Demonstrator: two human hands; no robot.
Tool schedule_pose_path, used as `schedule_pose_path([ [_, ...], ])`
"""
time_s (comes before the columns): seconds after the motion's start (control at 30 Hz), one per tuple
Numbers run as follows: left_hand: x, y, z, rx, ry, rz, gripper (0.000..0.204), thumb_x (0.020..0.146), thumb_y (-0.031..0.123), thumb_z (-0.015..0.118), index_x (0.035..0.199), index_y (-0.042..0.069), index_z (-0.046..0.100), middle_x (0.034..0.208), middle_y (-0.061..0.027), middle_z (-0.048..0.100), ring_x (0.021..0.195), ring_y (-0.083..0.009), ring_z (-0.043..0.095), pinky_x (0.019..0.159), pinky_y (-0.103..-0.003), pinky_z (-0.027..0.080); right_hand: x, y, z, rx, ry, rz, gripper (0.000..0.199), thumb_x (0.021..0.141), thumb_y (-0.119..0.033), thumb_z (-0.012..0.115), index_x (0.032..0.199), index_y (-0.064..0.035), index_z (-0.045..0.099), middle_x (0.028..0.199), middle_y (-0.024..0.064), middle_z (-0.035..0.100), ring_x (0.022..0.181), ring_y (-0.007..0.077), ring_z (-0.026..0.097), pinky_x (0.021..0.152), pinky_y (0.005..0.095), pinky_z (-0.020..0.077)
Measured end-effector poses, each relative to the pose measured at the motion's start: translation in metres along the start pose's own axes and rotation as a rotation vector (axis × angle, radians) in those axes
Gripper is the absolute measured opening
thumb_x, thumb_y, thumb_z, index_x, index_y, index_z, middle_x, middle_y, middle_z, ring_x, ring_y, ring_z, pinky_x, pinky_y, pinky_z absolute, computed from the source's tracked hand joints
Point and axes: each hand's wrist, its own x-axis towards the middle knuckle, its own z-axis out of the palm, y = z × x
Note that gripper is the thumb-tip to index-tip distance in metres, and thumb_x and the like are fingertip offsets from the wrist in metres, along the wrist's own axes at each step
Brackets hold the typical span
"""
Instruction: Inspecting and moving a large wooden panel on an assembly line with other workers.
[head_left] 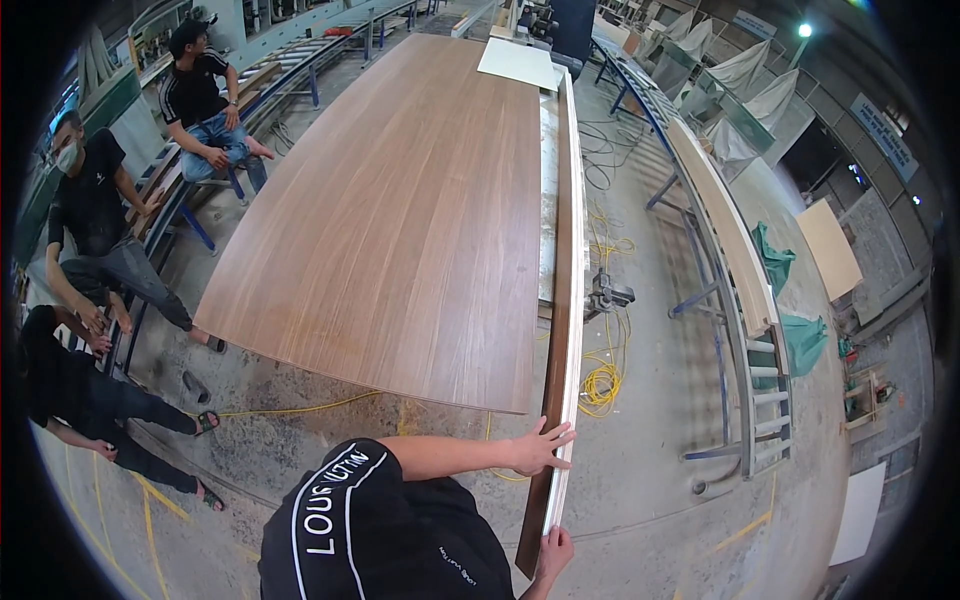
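A long narrow board [563,330], brown on its left face with a pale edge, runs from near me to the far end beside a large brown wood-grain panel [400,220]. My left hand [540,449] lies across the board near its close end, fingers spread over the pale edge. Closer to me, my right hand [553,555] is closed on the board's right edge at the near end. The underside of the board is hidden. A white sheet [518,65] rests over the panel's far right corner.
Three people sit at the left, one person [205,100] farthest back. On the right, a roller conveyor [765,400] carries long pale boards [725,220]. Yellow cable [602,385] coils on the floor beside a clamp-like metal fitting [610,294]. Green cloth [803,345] hangs beyond the conveyor.
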Motion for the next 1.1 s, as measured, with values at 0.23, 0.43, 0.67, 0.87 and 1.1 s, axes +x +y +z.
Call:
schedule_pose_path([
  [0.23, -0.001, -0.003, 0.008, -0.006, 0.067, -0.013, 0.069, 0.078, 0.015, 0.065, 0.144, 0.023, 0.046, 0.161, -0.0173, 0.017, 0.151, -0.0352, 0.006, 0.105, -0.074, 0.025, 0.001, 0.001, 0.001, -0.021, 0.011, -0.009, 0.021, 0.093, -0.013, 0.060, 0.093, 0.0070, 0.067, 0.073, 0.0044, 0.062, 0.066, 0.0104, 0.052, 0.061, 0.0289, 0.0454],
  [0.43, 0.005, -0.003, 0.009, 0.032, 0.054, -0.043, 0.076, 0.078, 0.019, 0.064, 0.149, 0.009, 0.037, 0.161, -0.0167, 0.017, 0.151, -0.0356, 0.008, 0.105, -0.072, 0.027, 0.004, 0.001, 0.000, -0.025, 0.007, -0.008, 0.021, 0.093, -0.013, 0.061, 0.093, 0.0069, 0.067, 0.072, 0.0050, 0.062, 0.066, 0.0108, 0.053, 0.061, 0.0297, 0.0458],
  [0.67, 0.003, -0.001, 0.014, 0.043, 0.100, -0.059, 0.078, 0.077, 0.018, 0.064, 0.147, 0.002, 0.036, 0.160, -0.0162, 0.020, 0.150, -0.0339, 0.010, 0.104, -0.071, 0.029, 0.002, 0.000, 0.002, -0.056, 0.040, -0.066, 0.021, 0.093, -0.013, 0.062, 0.095, 0.0063, 0.068, 0.072, 0.0076, 0.064, 0.066, 0.0128, 0.056, 0.063, 0.0307, 0.0477],
  [0.87, 0.000, 0.006, 0.019, -0.005, 0.116, 0.009, 0.079, 0.076, 0.019, 0.067, 0.147, 0.002, 0.036, 0.160, -0.0179, 0.019, 0.150, -0.0360, 0.011, 0.103, -0.072, 0.030, -0.013, 0.006, -0.003, -0.099, 0.086, -0.054, 0.021, 0.092, -0.016, 0.063, 0.096, 0.0039, 0.069, 0.072, 0.0112, 0.064, 0.066, 0.0151, 0.058, 0.063, 0.0325, 0.0485],
  [1.1, -0.013, 0.002, 0.011, 0.073, 0.090, -0.083, 0.073, 0.079, 0.018, 0.063, 0.144, 0.000, 0.036, 0.155, -0.0261, 0.024, 0.147, -0.0438, 0.017, 0.109, -0.068, 0.022, -0.009, -0.019, 0.000, -0.441, -0.039, 0.144, 0.031, 0.089, -0.034, 0.061, 0.098, -0.0054, 0.070, 0.080, 0.0173, 0.068, 0.074, 0.0294, 0.068, 0.068, 0.0403, 0.0515],
])
